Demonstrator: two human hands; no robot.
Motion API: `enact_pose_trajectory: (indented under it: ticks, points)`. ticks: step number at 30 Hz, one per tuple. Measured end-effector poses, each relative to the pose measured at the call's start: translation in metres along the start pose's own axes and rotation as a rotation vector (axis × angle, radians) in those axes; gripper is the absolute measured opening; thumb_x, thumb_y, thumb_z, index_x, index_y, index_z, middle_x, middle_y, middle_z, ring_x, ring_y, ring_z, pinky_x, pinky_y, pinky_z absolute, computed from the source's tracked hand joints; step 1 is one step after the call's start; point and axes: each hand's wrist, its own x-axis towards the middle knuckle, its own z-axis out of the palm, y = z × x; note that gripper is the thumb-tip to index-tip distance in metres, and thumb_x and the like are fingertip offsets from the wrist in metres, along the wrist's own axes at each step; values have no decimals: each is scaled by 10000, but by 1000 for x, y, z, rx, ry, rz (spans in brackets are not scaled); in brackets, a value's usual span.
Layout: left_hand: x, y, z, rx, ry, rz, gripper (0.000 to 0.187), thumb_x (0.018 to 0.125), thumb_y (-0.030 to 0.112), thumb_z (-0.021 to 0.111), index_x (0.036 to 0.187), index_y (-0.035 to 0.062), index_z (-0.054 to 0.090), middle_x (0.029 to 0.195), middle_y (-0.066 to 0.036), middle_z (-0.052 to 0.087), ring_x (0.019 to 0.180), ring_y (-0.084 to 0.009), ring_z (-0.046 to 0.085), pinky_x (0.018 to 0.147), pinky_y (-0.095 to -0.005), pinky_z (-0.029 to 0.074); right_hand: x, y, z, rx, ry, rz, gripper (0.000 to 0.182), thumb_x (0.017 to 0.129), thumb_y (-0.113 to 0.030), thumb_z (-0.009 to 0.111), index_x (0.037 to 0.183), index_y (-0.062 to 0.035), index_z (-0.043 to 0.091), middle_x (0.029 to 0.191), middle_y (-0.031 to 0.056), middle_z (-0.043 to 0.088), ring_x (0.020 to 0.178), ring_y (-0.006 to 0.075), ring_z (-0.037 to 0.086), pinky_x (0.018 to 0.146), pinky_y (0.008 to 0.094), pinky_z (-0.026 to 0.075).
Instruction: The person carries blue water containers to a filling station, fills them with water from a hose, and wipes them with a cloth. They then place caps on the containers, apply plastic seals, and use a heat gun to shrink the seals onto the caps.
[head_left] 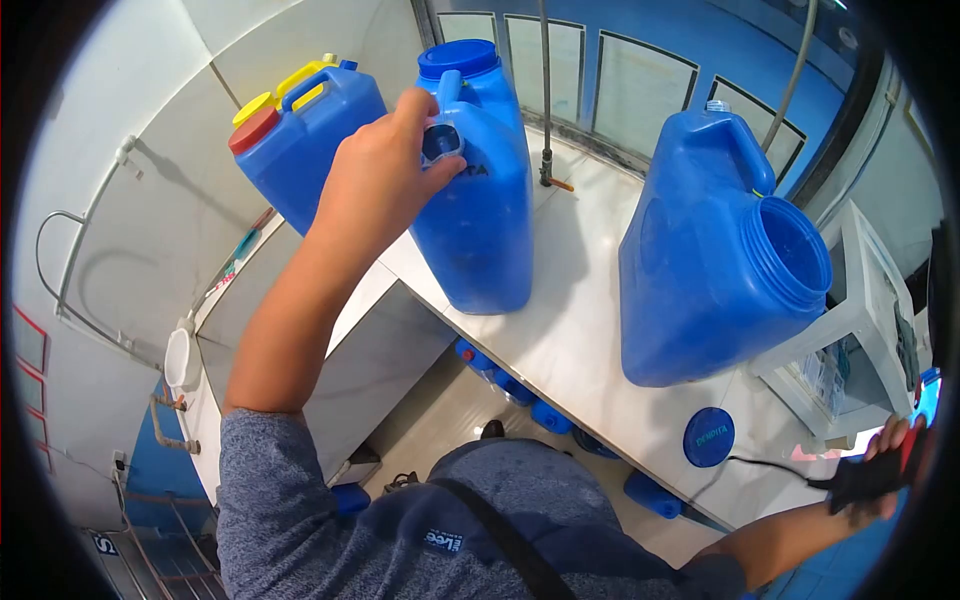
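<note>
My left hand (385,160) reaches to the standing blue water jug (480,235). Its thumb and fingers pinch around a small dark blue cap (441,146) with what looks like clear film at its edge. A large blue screw lid (458,58) tops this jug behind the hand. At the far right edge, my right hand (885,475) grips a black and red corded tool (868,480); its exact kind is partly cut off. Nearest to that hand is a loose round blue lid (709,437) on the white counter (560,340).
Another blue jug (680,250) stands at the right with its wide mouth uncovered. Blue jugs with red and yellow lids (320,120) are at the left. Behind the counter is a pipe with a valve (547,165). A white rack (850,300) stands right; several jugs (512,387) lie below.
</note>
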Motion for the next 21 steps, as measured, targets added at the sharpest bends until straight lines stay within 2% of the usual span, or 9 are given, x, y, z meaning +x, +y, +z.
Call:
enact_pose_trajectory:
  ticks: [4,5,7,9,11,12,14,17,21]
  points:
    - [3,4,3,128,-43,-2,441,799,236,805,1160,64,619,991,-151,713,900,-314,697,783,-395,554,-45,-5,118,30,-152,40,816,738,-389,846,1276,17,387,971,102,519,836,164,520,636,235,484]
    - [4,4,3,202,-103,-17,451,799,228,801,1183,75,621,1008,-148,714,921,-319,691,804,-395,551,-51,-5,151,-38,-105,12,882,740,-400,825,1336,25,332,950,85,479,800,143,476,635,214,447]
    - [5,1,-1,199,-110,64,433,803,188,784,1190,80,625,1042,-146,706,977,-311,677,840,-391,546,-56,6,163,99,-270,40,833,748,-338,799,1308,68,336,914,95,514,693,139,499,577,201,439]
    - [9,-9,-3,192,-116,147,419,807,148,767,1197,85,630,1077,-144,698,1033,-304,663,875,-388,540,-63,12,182,132,-298,88,739,747,-286,777,1263,62,378,914,103,536,692,144,518,581,215,450]
    - [20,-28,-2,67,-183,503,500,794,1,702,1271,105,594,1215,-134,632,1129,-291,619,936,-376,528,-67,20,202,142,-310,150,647,747,-235,755,1218,55,420,915,111,559,692,150,537,585,229,462]
    - [23,-32,-4,64,-182,506,500,794,1,702,1271,105,594,1215,-134,632,1129,-291,619,936,-376,528,-69,23,214,144,-322,183,602,747,-209,744,1196,52,440,915,115,570,692,152,547,586,236,467]
    - [28,-39,-11,-166,-314,497,657,746,-118,631,1351,115,525,1309,-125,552,1167,-280,599,977,-369,522,-69,31,237,137,-347,263,512,746,-157,721,1151,46,482,916,124,592,692,158,566,590,249,479]
    - [33,-52,-10,-238,-335,521,771,702,-186,559,1404,119,464,1340,-113,515,1195,-276,599,1009,-368,507,-68,41,277,94,-393,393,385,745,-80,688,1084,36,545,917,136,625,691,166,594,595,270,496]
    - [36,-61,-9,-302,-355,525,809,670,-221,462,1412,101,452,1348,-122,524,1223,-268,596,1039,-370,488,-72,53,330,-92,-486,614,250,744,24,644,994,24,628,918,152,669,691,176,632,603,298,518]
